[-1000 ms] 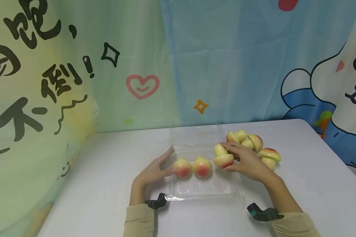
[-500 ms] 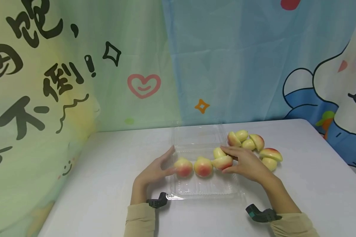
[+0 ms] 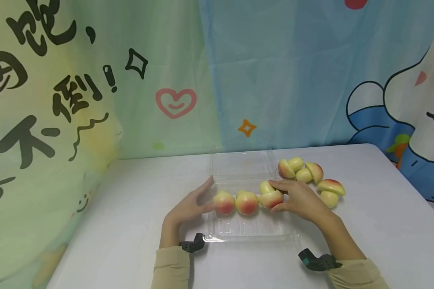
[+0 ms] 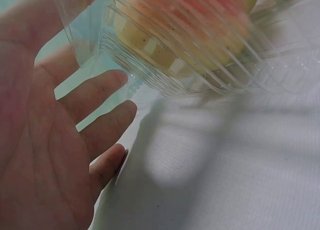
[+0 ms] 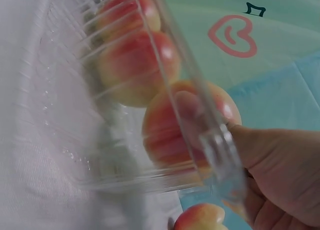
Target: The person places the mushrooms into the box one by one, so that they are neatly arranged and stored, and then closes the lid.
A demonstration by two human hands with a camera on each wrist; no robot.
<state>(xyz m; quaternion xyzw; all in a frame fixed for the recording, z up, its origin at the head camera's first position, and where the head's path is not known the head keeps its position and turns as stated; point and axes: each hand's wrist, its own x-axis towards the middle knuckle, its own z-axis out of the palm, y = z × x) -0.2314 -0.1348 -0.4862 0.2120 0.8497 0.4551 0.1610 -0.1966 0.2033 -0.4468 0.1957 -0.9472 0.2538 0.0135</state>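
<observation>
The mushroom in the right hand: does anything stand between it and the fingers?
Nothing visible does: the right hand grips the mushroom directly. In the right wrist view, the clear box wall is in front, not between them.

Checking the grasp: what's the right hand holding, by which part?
The right hand grips a mushroom-shaped piece, thumb on its reddish cap; finger contact unclear.

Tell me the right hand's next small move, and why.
I'd probably gently release the red-and-yellow mushroom-shaped piece: the right hand grips it inside the clear plastic tray, lined up beside a matching piece.
</observation>
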